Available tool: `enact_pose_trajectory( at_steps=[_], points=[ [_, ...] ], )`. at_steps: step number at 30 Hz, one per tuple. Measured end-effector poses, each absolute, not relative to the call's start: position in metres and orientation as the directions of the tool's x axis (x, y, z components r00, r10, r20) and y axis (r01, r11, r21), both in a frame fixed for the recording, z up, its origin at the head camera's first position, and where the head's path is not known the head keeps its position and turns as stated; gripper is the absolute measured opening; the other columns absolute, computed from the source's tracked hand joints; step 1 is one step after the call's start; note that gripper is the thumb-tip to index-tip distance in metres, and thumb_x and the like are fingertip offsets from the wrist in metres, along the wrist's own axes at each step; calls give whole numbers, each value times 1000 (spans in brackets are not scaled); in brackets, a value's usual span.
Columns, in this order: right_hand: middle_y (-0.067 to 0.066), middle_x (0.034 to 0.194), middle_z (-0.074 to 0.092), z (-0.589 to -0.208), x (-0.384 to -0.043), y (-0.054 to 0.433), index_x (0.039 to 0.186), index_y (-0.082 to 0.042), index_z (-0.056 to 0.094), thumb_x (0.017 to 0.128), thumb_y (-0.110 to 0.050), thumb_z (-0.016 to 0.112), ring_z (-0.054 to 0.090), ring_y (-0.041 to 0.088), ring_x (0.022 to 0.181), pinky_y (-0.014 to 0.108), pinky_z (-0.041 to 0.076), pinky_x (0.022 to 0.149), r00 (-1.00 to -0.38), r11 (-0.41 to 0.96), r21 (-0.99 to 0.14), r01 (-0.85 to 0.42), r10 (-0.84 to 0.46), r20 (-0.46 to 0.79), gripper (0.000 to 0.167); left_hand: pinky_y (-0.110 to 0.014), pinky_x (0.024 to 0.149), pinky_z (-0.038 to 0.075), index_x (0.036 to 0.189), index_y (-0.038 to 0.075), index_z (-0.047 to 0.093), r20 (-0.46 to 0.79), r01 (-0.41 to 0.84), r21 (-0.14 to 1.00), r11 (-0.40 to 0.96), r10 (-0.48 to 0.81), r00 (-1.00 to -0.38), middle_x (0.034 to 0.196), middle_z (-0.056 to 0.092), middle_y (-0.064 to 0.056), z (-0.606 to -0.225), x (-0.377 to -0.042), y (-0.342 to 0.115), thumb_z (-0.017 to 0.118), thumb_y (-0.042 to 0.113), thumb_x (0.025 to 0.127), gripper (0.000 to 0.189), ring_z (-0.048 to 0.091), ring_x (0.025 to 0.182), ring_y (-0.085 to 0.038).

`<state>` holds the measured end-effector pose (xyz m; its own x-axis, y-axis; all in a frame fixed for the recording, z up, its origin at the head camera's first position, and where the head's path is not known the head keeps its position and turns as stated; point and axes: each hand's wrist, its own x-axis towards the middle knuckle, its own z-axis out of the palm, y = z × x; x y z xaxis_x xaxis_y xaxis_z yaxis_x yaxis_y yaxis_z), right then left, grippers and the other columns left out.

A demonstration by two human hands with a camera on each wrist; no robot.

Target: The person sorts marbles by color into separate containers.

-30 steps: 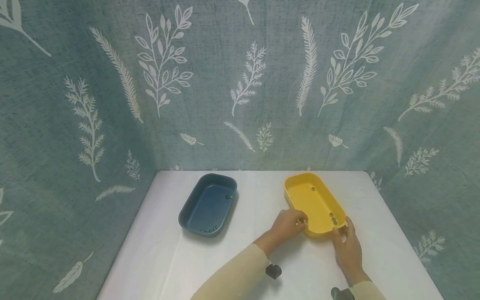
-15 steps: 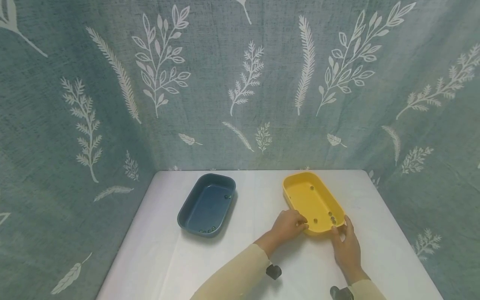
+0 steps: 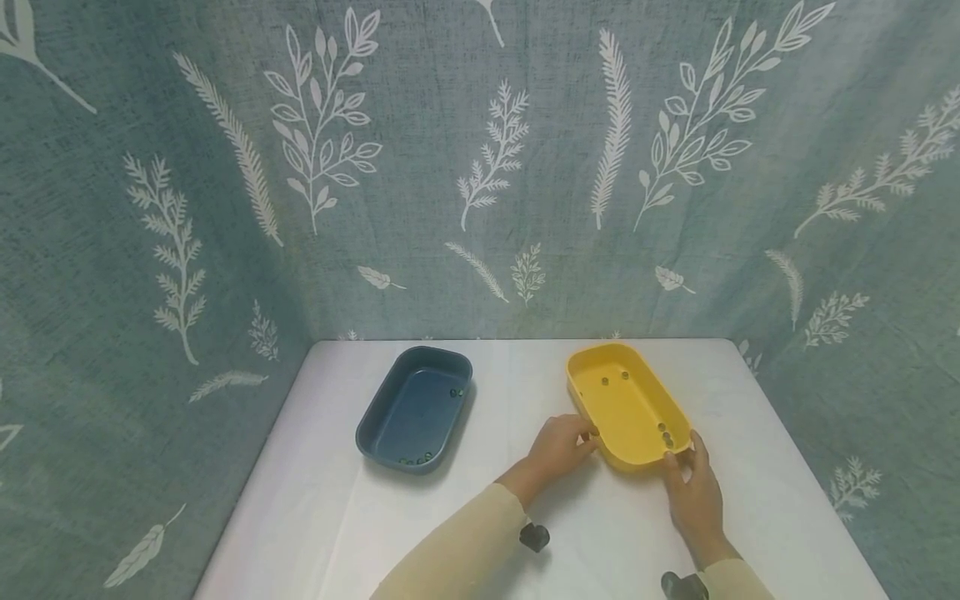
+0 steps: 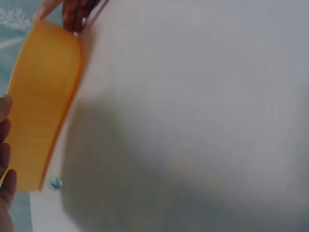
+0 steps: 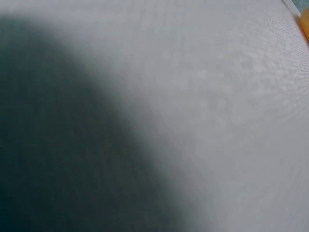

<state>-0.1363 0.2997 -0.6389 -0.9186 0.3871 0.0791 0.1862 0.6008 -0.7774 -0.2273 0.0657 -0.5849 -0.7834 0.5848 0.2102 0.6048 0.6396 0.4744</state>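
At the right of the head view a yellow tray (image 3: 626,421) holds several small greenish glass marbles (image 3: 604,381). My left hand (image 3: 558,448) grips its left rim near the front; in the left wrist view the fingers (image 4: 5,153) lie against the outer wall of the tray (image 4: 46,92). Around the front right corner, my right hand (image 3: 696,492) holds the tray with thumb and fingers apart. The right wrist view shows mostly white cloth, with a sliver of the yellow tray (image 5: 305,21) at its edge.
A dark blue tray (image 3: 416,408) with several green marbles (image 3: 428,457) stands on the left of the white table (image 3: 510,392). In the left wrist view a glass marble (image 4: 55,183) is beside the yellow tray. Leaf-patterned green cloth (image 3: 420,167) surrounds the table's back and sides.
My left hand has shifted left and slightly back along the yellow tray's rim. A marble near its front has rolled to the back. My right hand has stayed at its corner.
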Motion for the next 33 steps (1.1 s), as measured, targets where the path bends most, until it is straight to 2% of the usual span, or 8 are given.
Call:
enact_pose_trajectory(
  at_steps=[8, 13, 21, 26, 33],
  points=[
    [26, 148, 37, -638, -136, 300, 158, -20, 5, 102, -47, 41, 29, 49, 136, 68, 21, 106, -920, 607, -774, 177, 381, 88, 71, -22, 77, 47, 105, 19, 74, 157, 544, 460, 702, 539, -827, 84, 64, 13, -593, -233, 46, 71, 26, 90, 17, 58, 78, -3],
    [26, 148, 36, -636, -135, 298, 157, -20, 4, 102, -49, 40, 28, 48, 137, 67, 20, 107, -921, 604, -773, 191, 384, 72, 72, -27, 80, 48, 102, 18, 73, 175, 531, 446, 720, 512, -841, 84, 66, 11, -596, -236, 36, 73, 25, 87, 16, 61, 81, -7],
    [26, 149, 36, -636, -136, 298, 157, -20, 4, 101, -51, 39, 29, 48, 136, 67, 21, 107, -919, 599, -773, 208, 391, 56, 73, -27, 79, 48, 105, 17, 72, 131, 486, 444, 753, 482, -866, 83, 65, 10, -605, -243, 29, 72, 26, 87, 20, 60, 80, -8],
    [26, 148, 37, -637, -136, 299, 157, -21, 5, 101, -50, 40, 29, 49, 135, 67, 21, 106, -920, 600, -776, 196, 386, 65, 73, -30, 80, 48, 106, 18, 71, 113, 474, 450, 757, 479, -871, 83, 65, 10, -609, -245, 29, 73, 26, 86, 22, 59, 80, -8],
    [26, 148, 36, -637, -137, 300, 158, -22, 4, 101, -51, 40, 29, 49, 136, 68, 20, 106, -921, 590, -783, 196, 386, 61, 73, -29, 78, 48, 103, 19, 72, 121, 489, 450, 748, 491, -863, 84, 65, 10, -612, -248, 31, 74, 26, 85, 20, 59, 79, -7]
  ],
)
